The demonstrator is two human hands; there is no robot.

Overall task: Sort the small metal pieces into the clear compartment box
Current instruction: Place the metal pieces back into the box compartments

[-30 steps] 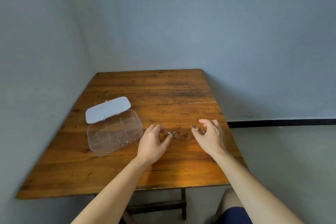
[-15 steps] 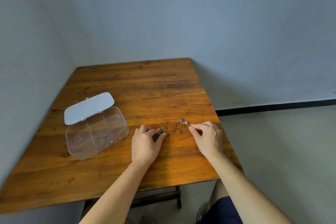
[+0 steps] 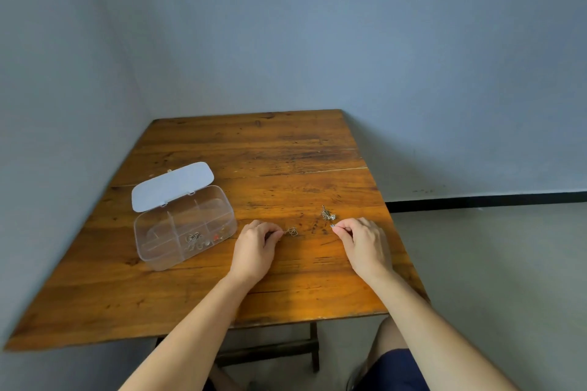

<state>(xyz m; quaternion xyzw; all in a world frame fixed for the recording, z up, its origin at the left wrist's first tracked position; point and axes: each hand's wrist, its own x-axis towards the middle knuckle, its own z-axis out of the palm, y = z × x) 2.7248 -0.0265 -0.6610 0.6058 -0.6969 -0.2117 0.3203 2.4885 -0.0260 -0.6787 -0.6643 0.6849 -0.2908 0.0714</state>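
Both hands barely shifted; clear box (image 3: 184, 225) open, metal pieces (image 3: 194, 240) in front compartment; grips narrow, pinching.

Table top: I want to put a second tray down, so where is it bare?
The far half of the wooden table, beyond the clear compartment box, is bare, as is the near strip before the edge. It is crowded between the left hand and right hand, among loose metal pieces.

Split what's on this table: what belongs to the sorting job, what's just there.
Belongs to the job:
clear compartment box, lid open
pieces already in the box
loose metal pieces at the left hand
small pile near the right hand

Just there:
nothing else on the wooden table
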